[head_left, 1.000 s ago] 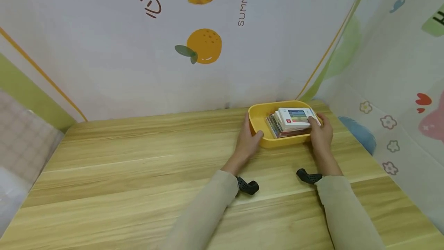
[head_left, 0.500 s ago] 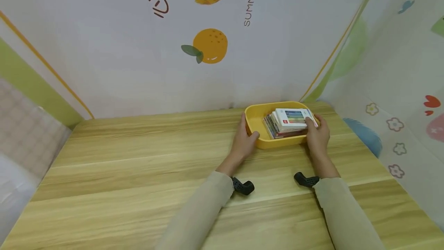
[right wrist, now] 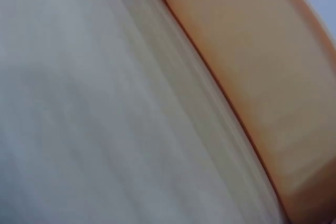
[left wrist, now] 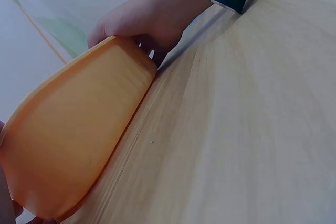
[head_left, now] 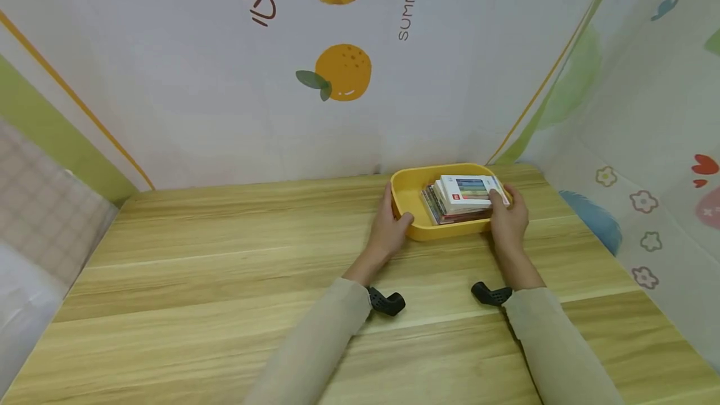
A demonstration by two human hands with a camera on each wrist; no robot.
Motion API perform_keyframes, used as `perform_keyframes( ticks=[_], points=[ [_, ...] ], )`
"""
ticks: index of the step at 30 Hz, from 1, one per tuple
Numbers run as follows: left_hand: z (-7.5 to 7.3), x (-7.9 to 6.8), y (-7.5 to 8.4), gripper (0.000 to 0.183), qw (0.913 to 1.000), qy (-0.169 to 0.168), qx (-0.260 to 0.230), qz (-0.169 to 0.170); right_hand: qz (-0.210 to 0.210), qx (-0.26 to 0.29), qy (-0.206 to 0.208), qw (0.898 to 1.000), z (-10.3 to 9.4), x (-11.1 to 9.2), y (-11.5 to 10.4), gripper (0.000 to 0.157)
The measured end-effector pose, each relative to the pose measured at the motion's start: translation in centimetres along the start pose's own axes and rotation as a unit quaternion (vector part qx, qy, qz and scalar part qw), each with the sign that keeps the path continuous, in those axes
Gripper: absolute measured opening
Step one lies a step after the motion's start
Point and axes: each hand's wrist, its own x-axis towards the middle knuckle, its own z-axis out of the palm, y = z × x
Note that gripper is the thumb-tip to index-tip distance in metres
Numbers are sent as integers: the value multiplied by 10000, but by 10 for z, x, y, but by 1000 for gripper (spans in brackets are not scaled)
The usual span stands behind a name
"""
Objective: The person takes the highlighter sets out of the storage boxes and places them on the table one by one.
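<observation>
One yellow tray (head_left: 413, 195) sits near the back right corner of the tabletop (head_left: 225, 267), close to the rear sheet (head_left: 225, 124). Its right part holds a stack (head_left: 437, 208) of thin flat pieces, topped by a white pack (head_left: 471, 189) with a red mark and a panel of coloured bars; the left part of its floor shows bare yellow.

From where I stand, both grips are holding the tray. The left hand (head_left: 388, 227) grips the left end, thumb over the near rim. The right hand (head_left: 510, 224) clasps the right end, thumb lying over the white pack.

Pale sleeves (head_left: 315, 342) cover both forearms, a black device (head_left: 387, 302) at each wrist. The rear sheet carries a printed orange (head_left: 344, 72); flowers (head_left: 644, 201) decorate the right-hand sheet (head_left: 664, 117).
</observation>
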Motion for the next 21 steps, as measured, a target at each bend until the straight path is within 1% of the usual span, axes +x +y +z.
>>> perform_keyframes(
  ticks=[4, 9, 17, 21],
  points=[
    [-5, -2, -1, 90, 10000, 10, -34, 14, -12, -88, -4, 10000, 4, -4, -1, 60],
    [-13, -4, -3, 90, 10000, 52, -29, 48, -190, -178, -83, 9996, 10, -9, -3, 60],
    [-22, -8, -6, 89, 9997, 101, 187, 104, -314, -265, -114, 9991, 15, -18, -4, 58],
    [-27, -11, -6, 89, 9996, 137, 207, 118, -339, -280, -163, 9989, 18, -21, -5, 58]
  ],
)
